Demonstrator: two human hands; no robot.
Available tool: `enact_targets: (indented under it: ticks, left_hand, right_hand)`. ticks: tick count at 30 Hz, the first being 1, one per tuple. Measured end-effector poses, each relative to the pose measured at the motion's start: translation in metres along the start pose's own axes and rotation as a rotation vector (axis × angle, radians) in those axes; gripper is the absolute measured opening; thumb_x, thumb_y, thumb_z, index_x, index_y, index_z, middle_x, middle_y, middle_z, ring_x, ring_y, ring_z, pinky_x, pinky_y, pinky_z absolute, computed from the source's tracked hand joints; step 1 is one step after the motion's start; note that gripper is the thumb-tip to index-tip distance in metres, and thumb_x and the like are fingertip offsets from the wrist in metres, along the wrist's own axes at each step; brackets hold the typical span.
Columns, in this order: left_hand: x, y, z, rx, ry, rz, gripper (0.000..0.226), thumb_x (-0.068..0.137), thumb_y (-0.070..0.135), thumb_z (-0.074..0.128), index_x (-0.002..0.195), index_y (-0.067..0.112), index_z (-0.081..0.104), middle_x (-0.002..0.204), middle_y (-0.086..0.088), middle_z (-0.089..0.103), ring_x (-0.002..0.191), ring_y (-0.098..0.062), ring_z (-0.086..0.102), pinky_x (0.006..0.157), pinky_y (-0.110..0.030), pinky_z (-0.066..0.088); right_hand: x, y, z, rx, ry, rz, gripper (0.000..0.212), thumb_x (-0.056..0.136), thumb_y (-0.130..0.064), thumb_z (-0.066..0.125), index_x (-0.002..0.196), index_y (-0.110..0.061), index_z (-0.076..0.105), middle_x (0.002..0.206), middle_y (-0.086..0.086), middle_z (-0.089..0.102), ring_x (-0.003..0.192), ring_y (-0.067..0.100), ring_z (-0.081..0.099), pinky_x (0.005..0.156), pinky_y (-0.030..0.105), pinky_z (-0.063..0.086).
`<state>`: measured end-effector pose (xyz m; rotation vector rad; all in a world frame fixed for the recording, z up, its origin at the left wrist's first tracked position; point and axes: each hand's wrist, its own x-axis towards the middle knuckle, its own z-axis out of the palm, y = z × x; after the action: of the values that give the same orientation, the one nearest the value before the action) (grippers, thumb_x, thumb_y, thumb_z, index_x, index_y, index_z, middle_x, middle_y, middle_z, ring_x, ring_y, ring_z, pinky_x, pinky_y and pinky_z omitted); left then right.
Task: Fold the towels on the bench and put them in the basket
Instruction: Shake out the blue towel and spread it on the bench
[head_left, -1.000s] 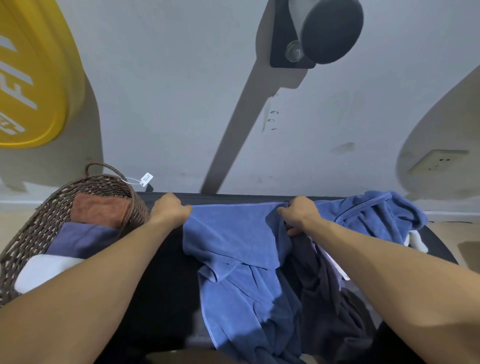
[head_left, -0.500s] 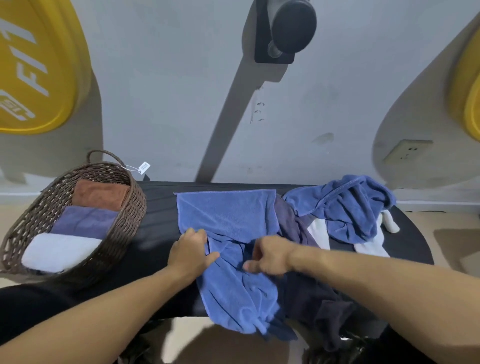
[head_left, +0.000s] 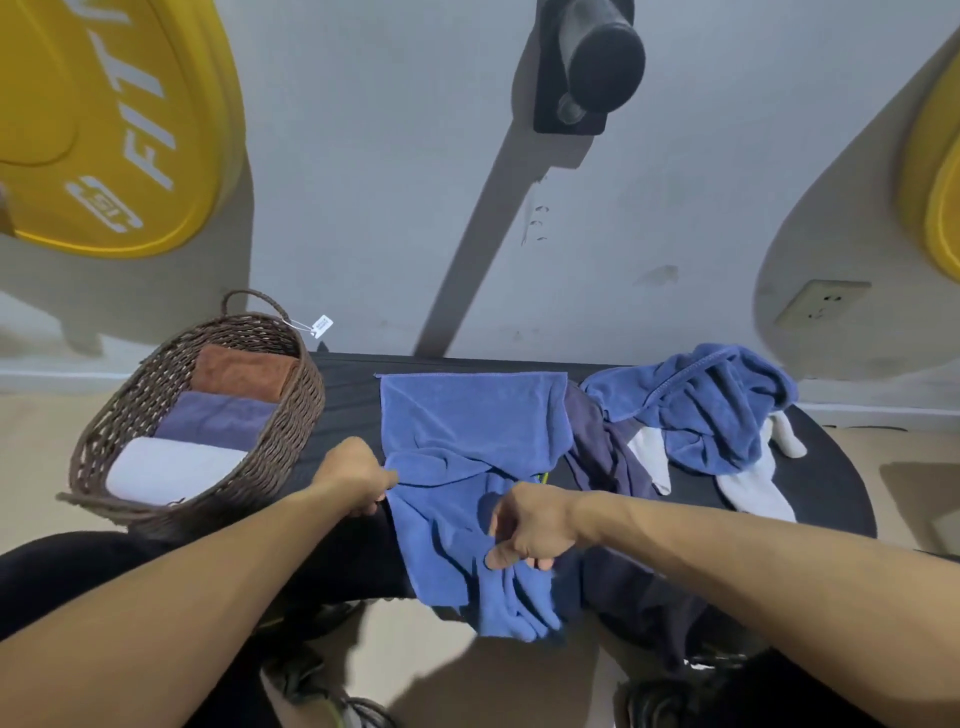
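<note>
Having laid the far edge of the blue microfibre towel (head_left: 470, 421) flat on the black padded bench (head_left: 831, 499), my left hand (head_left: 353, 475) and right hand (head_left: 530, 530) now pinch its rumpled near edge, ready for folding, beside the brown wicker basket (head_left: 270, 457).

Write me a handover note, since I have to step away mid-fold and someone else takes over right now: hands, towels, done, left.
Left hand grips the left edge of the blue towel; right hand grips its bunched lower part.
The far half of that towel lies flat on the bench; the near half hangs crumpled over the front edge.
Done: three folded towels, brown, purple and white, lie in the basket.
Left: finish folding the blue towel, then the dark towel, the second blue towel and the white cloth under it; all go in the basket.
</note>
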<state>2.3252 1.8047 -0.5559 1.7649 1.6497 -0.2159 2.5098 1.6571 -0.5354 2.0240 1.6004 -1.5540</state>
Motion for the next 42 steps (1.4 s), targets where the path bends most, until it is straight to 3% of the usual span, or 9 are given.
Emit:
enact_targets:
  ticks: [3,10,14,17,22,27,31,35,42]
  left_hand:
    - [-0.019,0.002,-0.004,0.211,0.129,0.174,0.038,0.085,0.030,0.069,0.107,0.008,0.046,0.097,-0.005,0.057,0.096,-0.028,0.061,0.073,-0.034,0.044]
    - [-0.072,0.026,-0.022,0.152,-0.287,0.516,0.027,0.073,0.043,0.077,0.085,0.023,0.064,0.075,0.012,0.068,0.063,0.001,0.058,0.076,-0.025,0.055]
    - [-0.077,0.037,-0.012,-0.051,-0.181,0.575,0.030,0.073,0.029,0.082,0.084,0.016,0.058,0.065,0.009,0.064,0.058,-0.002,0.056,0.070,-0.032,0.055]
    - [-0.061,0.052,0.000,-0.228,-0.053,0.579,0.016,0.082,0.011,0.070,0.077,0.009,0.055,0.055,0.007,0.057,0.052,-0.006,0.052,0.064,-0.039,0.052]
    - [-0.037,0.063,-0.011,-0.358,-0.081,0.552,0.015,0.088,0.009,0.069,0.086,0.006,0.055,0.058,-0.003,0.061,0.047,-0.009,0.056,0.054,-0.026,0.050]
    - [-0.026,0.067,-0.031,-0.528,-0.125,0.511,0.016,0.086,0.015,0.074,0.087,0.008,0.059,0.053,-0.010,0.064,0.041,-0.016,0.056,0.041,-0.023,0.046]
    - [-0.025,0.068,-0.040,-0.615,-0.148,0.473,0.016,0.086,0.017,0.075,0.084,0.006,0.063,0.050,-0.008,0.062,0.043,-0.017,0.055,0.044,-0.024,0.046]
    - [-0.030,0.074,-0.050,-0.725,-0.224,0.455,0.011,0.086,0.013,0.074,0.087,0.007,0.064,0.054,-0.003,0.063,0.047,-0.011,0.056,0.047,-0.019,0.048]
    - [-0.052,0.078,-0.069,-0.699,-0.222,0.593,0.040,0.072,0.026,0.084,0.105,0.012,0.066,0.092,-0.012,0.072,0.087,-0.022,0.068,0.088,-0.036,0.053]
  right_hand:
    - [-0.004,-0.012,-0.011,0.070,0.022,-0.060,0.033,0.094,-0.032,0.066,0.117,-0.009,0.061,0.095,0.018,0.070,0.073,0.024,0.064,0.081,0.037,0.058]
    - [-0.020,-0.030,-0.049,0.395,0.263,-0.162,0.013,0.096,-0.022,0.063,0.089,-0.011,0.061,0.068,0.009,0.050,0.056,0.019,0.043,0.054,0.027,0.039]
    - [-0.024,-0.039,-0.064,0.546,0.424,-0.264,0.015,0.092,-0.026,0.070,0.090,-0.012,0.067,0.066,-0.007,0.062,0.055,0.003,0.053,0.052,0.014,0.042]
    - [-0.020,-0.039,-0.065,0.657,0.504,-0.266,0.020,0.090,-0.022,0.073,0.101,-0.006,0.066,0.080,0.004,0.062,0.071,0.011,0.055,0.064,0.021,0.045]
    - [-0.023,-0.040,-0.065,0.454,0.973,-0.305,0.016,0.083,-0.021,0.075,0.088,-0.014,0.062,0.080,0.003,0.066,0.066,0.011,0.057,0.065,0.022,0.047]
    - [-0.025,-0.043,-0.052,0.242,0.625,-0.341,0.030,0.076,-0.033,0.081,0.089,-0.020,0.057,0.083,-0.004,0.067,0.067,0.007,0.057,0.067,0.024,0.049]
    - [-0.021,-0.041,-0.049,0.220,0.641,-0.357,0.045,0.067,-0.036,0.089,0.095,-0.018,0.059,0.096,-0.007,0.064,0.078,0.003,0.056,0.070,0.015,0.045]
    - [-0.018,-0.046,-0.053,0.529,0.672,-0.383,0.030,0.073,-0.013,0.087,0.084,-0.015,0.059,0.079,0.005,0.065,0.065,0.009,0.057,0.066,0.019,0.049]
    - [-0.030,-0.049,-0.068,0.860,0.626,-0.455,0.015,0.084,-0.007,0.076,0.090,0.003,0.067,0.069,0.013,0.063,0.055,0.018,0.060,0.058,0.027,0.056]
